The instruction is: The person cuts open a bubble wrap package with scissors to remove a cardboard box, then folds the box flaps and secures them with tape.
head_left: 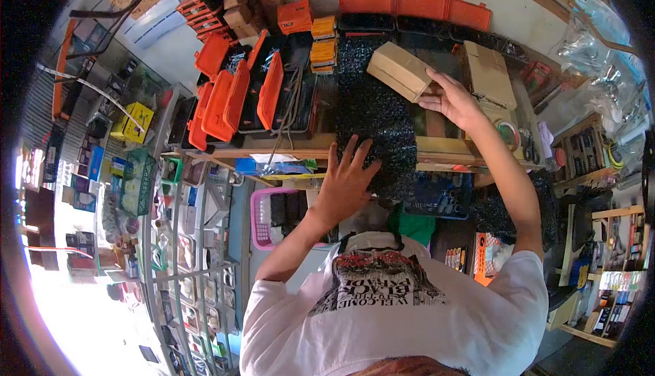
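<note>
- Workbench (pixel 443 145), wooden, front edge running crosswise before the person.
- Sheet (pixel 379 110), black, glossy, bumpy; laid front to back across the bench, near end hanging over the front edge.
- Orange cases (pixel 225 100), several, lids raised, left part of bench.
- Cardboard stack (pixel 488 76), brown, flat, right part of bench.
- Basket (pixel 256 219), pink, below the bench edge, left of the sheet.
- Cardboard box (pixel 398 69), brown, oblong, slanted over the sheet's right side; contact with the sheet cannot be told.
- Right hand (pixel 454 101), partly closed, gripping the box's near right end, thumb above, fingers lower.
- Left hand (pixel 349 179), open, fingers spread, holding nothing visible; at the sheet's left edge, firmness of contact unclear.
- Small boxes (pixel 324 54), yellow-orange, stacked just left of the sheet.
</note>
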{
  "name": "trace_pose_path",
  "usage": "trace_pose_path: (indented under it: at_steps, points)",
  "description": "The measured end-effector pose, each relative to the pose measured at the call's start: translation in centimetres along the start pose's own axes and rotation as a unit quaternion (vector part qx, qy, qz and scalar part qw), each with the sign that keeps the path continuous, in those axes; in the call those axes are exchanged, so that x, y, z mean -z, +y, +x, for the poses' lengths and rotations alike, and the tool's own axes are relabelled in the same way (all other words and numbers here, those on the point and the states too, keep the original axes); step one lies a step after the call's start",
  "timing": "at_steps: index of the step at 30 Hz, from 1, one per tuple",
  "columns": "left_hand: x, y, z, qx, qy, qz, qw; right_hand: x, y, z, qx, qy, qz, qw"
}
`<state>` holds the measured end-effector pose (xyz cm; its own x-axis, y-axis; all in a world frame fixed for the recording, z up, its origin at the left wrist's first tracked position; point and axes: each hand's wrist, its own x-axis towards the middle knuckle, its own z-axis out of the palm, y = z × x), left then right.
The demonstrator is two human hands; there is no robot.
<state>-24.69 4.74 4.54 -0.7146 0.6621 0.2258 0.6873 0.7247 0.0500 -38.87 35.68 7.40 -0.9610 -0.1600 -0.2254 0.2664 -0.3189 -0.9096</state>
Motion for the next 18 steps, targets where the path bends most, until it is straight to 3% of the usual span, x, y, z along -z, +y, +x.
trace_pose_path:
  at_steps: [2, 5, 8, 11, 15, 18]
  points:
    - [0.0, -0.2, 0.4, 0.0, -0.009, -0.004, 1.0, 0.0, -0.6, -0.1, -0.024, -0.003, 0.037, 0.999]
    - [0.6, -0.1, 1.4, -0.017, 0.044, -0.096, 0.994, -0.3, -0.8, -0.4, -0.058, -0.026, 0.089, 0.994]
    - [3.0, 0.0, 1.9, -0.015, 0.031, -0.185, 0.982, -0.9, -0.9, -1.2, -0.081, -0.064, 0.134, 0.986]
    - [4.1, 0.2, 2.6, 0.004, 0.164, -0.223, 0.961, -2.6, -1.0, -3.3, -0.106, -0.082, 0.171, 0.976]
    - [5.0, -0.5, 3.9, 0.006, 0.317, -0.111, 0.942, -4.4, -0.2, -5.3, -0.132, -0.147, 0.222, 0.955]
    - [5.2, -0.3, 4.9, -0.043, 0.38, -0.068, 0.922, -6.4, -0.2, -7.3, -0.131, -0.175, 0.235, 0.947]
